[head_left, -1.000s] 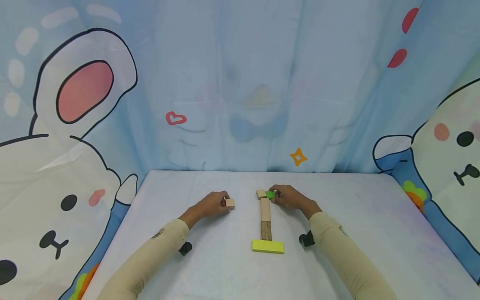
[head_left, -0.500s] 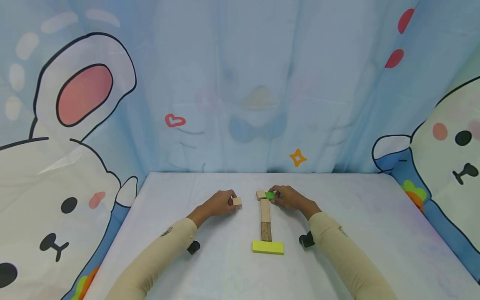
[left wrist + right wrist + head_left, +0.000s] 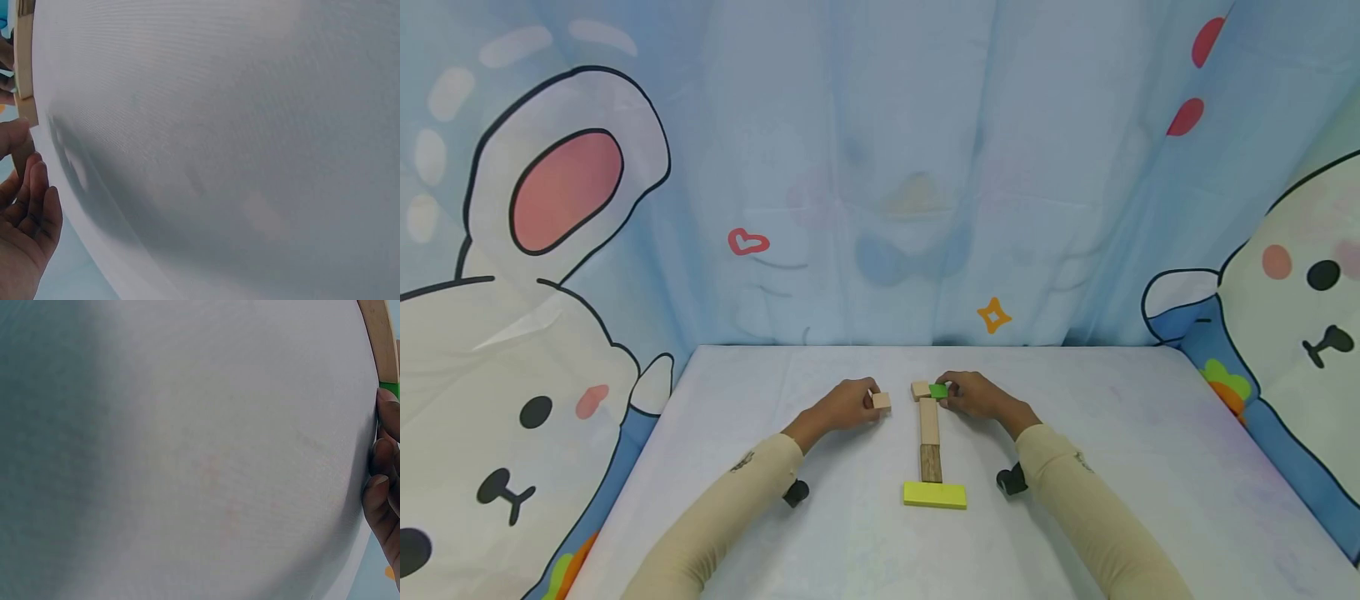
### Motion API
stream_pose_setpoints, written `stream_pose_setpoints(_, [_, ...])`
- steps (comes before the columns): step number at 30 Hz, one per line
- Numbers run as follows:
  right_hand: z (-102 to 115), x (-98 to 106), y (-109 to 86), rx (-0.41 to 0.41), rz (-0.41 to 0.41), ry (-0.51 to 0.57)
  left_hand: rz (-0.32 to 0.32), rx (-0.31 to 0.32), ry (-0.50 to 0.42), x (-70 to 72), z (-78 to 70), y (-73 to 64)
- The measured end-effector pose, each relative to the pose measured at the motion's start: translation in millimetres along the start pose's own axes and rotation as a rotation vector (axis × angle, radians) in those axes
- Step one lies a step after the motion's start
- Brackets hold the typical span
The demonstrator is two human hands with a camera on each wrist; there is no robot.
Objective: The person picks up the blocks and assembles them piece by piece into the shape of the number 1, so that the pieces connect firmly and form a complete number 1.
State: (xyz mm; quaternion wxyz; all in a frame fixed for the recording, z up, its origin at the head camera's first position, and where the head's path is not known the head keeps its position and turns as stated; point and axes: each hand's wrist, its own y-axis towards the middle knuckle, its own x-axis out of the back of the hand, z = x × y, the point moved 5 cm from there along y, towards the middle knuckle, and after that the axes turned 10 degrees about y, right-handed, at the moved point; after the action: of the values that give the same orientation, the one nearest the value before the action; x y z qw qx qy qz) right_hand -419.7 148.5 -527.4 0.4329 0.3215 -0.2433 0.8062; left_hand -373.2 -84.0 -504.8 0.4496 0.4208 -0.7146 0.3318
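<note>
My left hand (image 3: 847, 403) pinches a small plain wooden block (image 3: 882, 402) between thumb and fingers, left of a row of blocks. In the left wrist view this block (image 3: 24, 153) shows between thumb and fingertips. My right hand (image 3: 976, 394) has its thumb and fingers at a small green block (image 3: 937, 391), pinching its right side. Against the green block's left side sits another plain wooden block (image 3: 921, 389). Below these two runs a long light wooden block (image 3: 929, 422), then a darker brown block (image 3: 931, 463), then a yellow block (image 3: 935, 495) lying crosswise.
All the blocks lie on a white-covered table (image 3: 820, 533). A blue curtain (image 3: 880, 167) printed with cartoon animals hangs behind the table's far edge and along both sides. Black wrist cameras are strapped near the left sleeve (image 3: 745, 492) and right sleeve (image 3: 1075, 492).
My left hand has moved right with its plain wooden block, closer to the row. The right hand stays at the green block, and the row keeps its arrangement.
</note>
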Motion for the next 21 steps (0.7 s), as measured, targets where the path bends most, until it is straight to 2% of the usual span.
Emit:
stream_pose_setpoints(18, [0.6,1.0,-3.5,0.046,-0.005,-0.004,-0.007,0.017,-0.031,-4.3,-9.5,9.7])
stream_pose_setpoints(21, [1.0,0.6,-3.2,0.034,-0.007,0.002,-0.017,0.022,-0.044,-3.9,-11.0,11.3])
